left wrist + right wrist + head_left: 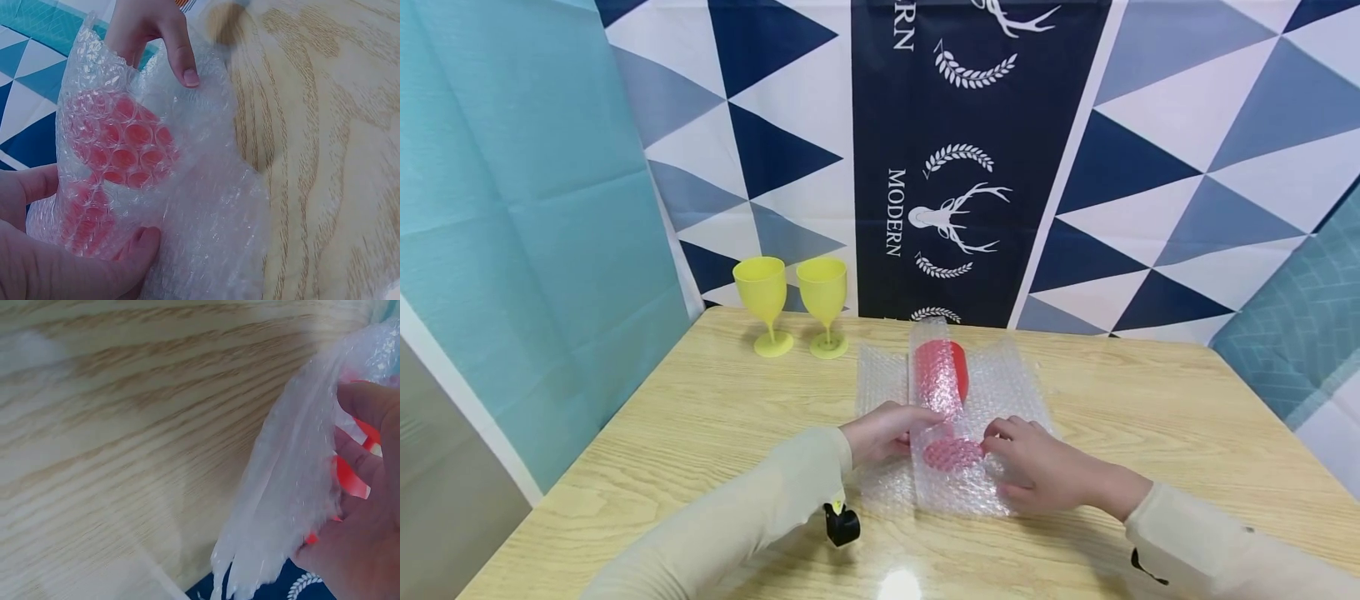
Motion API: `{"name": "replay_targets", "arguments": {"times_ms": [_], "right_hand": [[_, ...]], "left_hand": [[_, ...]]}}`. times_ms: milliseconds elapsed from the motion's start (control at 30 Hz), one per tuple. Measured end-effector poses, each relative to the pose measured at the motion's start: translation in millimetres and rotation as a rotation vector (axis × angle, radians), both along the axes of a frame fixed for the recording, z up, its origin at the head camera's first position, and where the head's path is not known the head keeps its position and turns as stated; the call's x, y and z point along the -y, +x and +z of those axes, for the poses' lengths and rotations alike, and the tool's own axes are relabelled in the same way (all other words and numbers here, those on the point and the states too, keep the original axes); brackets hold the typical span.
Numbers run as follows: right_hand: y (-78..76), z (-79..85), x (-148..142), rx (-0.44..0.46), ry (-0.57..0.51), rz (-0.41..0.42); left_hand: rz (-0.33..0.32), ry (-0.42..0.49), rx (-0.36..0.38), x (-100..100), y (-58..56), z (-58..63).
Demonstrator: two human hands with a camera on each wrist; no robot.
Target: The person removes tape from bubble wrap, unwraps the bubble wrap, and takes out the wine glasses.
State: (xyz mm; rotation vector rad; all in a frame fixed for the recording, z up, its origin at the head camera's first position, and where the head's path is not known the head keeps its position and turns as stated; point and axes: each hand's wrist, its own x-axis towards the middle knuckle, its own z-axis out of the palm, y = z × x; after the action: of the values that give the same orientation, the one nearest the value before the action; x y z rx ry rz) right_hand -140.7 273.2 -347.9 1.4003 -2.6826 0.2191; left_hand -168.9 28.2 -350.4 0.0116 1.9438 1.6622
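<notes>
A red goblet (960, 371) lies on its side on a sheet of bubble wrap (1011, 383), its bowl toward the wall. One flap of the wrap is folded over it and covers most of the cup, the stem and the round foot (128, 147). My left hand (887, 431) grips the covered goblet around its stem, thumb on top. Beside the foot, my right hand (1037, 467) pinches the bubble wrap between thumb and fingers. Red parts of the goblet show behind the right fingers in the right wrist view.
Two yellow goblets (761, 292) (823, 292) stand upright at the back left of the wooden table (700, 400). A patterned cloth (790, 142) hangs behind the table, and a teal cloth (550, 183) hangs at the left. A black device (842, 527) sits under the left wrist.
</notes>
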Motion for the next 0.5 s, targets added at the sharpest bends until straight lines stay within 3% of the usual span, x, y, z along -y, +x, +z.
{"name": "replay_targets", "arguments": {"times_ms": [500], "right_hand": [[1.2, 0.4, -26, 0.055, 0.009, -0.042]], "left_hand": [[-0.032, -0.001, -0.007, 2, 1.1, 1.6]]}}
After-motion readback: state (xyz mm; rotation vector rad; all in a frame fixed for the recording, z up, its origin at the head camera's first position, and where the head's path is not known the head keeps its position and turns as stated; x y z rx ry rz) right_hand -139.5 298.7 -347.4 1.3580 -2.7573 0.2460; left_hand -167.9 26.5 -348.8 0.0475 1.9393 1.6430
